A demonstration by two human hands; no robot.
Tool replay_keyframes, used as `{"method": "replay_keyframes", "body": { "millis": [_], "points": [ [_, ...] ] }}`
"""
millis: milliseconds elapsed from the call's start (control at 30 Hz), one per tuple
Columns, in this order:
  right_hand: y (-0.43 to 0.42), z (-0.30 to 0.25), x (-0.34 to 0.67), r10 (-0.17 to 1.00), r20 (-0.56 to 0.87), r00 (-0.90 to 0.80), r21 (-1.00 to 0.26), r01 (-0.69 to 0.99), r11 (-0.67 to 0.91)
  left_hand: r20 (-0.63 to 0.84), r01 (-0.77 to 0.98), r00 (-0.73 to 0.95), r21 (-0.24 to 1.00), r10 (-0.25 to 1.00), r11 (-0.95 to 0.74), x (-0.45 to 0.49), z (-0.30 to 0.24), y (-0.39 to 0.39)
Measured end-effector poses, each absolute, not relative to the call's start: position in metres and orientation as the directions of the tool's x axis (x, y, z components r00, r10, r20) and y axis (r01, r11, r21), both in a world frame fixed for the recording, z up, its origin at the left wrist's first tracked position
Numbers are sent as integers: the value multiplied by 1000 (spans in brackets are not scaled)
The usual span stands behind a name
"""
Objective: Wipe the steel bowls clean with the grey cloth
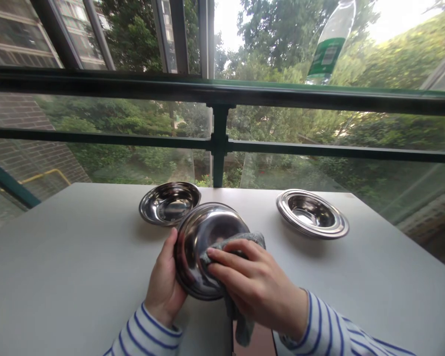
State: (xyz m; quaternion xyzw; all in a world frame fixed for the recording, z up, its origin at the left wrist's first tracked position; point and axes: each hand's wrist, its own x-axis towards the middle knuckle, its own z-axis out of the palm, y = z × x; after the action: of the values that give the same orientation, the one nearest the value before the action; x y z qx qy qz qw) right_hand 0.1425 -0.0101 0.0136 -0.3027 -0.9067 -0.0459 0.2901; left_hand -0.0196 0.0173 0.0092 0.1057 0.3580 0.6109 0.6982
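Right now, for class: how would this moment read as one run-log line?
Left hand: holds metal bowl; Right hand: holds grey cloth against it; Table: second bowl behind, metal dish farther right

A white table [59, 277] stood by a dark green railing [133, 87]. At the railing's top bar, a clear bottle [327, 55] with a green label looked tilted (its upper end ran out of view). Trees [282, 47] spread beyond; leftward were a brick wall [17, 116], a yellow pipe [54, 171] and, higher, a building [13, 34]. A flat pinkish object [258, 342] showed below, partly hidden.
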Motion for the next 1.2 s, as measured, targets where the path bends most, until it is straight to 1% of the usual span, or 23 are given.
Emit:
{"method": "replay_keyframes", "body": {
  "millis": [167, 200, 333, 367, 500, 667, 833, 967, 1100, 1200],
  "points": [
    [-6, 16, 146, 552, 648, -525, -128, 640, 758, -349, -776, 62, 572, 935, 265, -17, 7, 15],
    [-6, 17, 145, 556, 647, -522, -128, 644, 754, -347, -775, 68, 573, 935, 269, -16, 7, 15],
    [-9, 18, 144, 526, 566, -634, -92, 586, 805, -357, -786, 27, 569, 934, 241, -18, 8, 15],
    [-9, 18, 144, 522, 563, -640, -84, 585, 807, -358, -789, 24, 566, 933, 238, -18, 8, 15],
    [-8, 16, 145, 556, 621, -553, -87, 656, 750, -359, -776, 68, 567, 931, 275, -18, 8, 15],
    [-9, 16, 145, 506, 581, -638, -39, 599, 800, -362, -778, 40, 574, 931, 256, -18, 7, 16],
    [-6, 17, 149, 535, 621, -573, -21, 670, 742, -351, -782, 87, 555, 932, 282, -17, 7, 14],
    [-6, 17, 151, 523, 590, -616, 20, 658, 753, -354, -789, 108, 538, 929, 297, -16, 7, 14],
    [-6, 17, 150, 556, 600, -575, 11, 702, 713, -356, -786, 112, 540, 928, 302, -16, 6, 14],
    [-7, 18, 150, 534, 568, -627, 33, 665, 746, -347, -784, 137, 535, 928, 315, -17, 5, 15]
  ]
}}
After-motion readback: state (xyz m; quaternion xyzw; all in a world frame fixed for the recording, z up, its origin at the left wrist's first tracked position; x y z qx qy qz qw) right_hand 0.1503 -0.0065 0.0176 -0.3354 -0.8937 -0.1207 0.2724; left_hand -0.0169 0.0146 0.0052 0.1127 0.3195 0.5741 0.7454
